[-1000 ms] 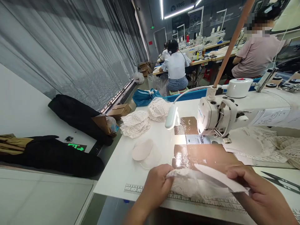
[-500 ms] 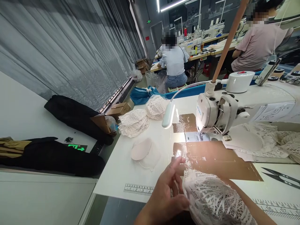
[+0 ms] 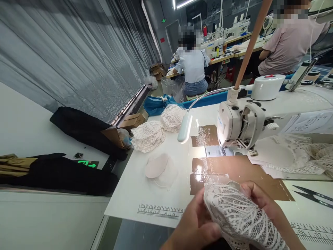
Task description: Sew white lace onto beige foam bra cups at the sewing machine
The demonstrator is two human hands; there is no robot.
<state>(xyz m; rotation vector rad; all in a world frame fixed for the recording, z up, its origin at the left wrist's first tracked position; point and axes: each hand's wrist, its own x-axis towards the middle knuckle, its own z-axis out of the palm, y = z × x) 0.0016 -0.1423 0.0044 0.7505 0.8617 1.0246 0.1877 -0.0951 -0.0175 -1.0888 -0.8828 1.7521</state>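
While a sewing machine (image 3: 241,125) is standing lit on the tabletop (image 3: 145,194), both hands, left hand (image 3: 197,225) and right hand (image 3: 262,201), are gripping a lace piece (image 3: 236,215).

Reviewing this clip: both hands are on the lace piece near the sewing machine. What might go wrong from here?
The lace piece is open mesh, so fingers of the left hand or right hand may snag and stretch it. The scissors lie open-bladed close to the right hand, so a blind reach could catch them. The lamp throws strong glare on the brown sheet, which may hide detail there.
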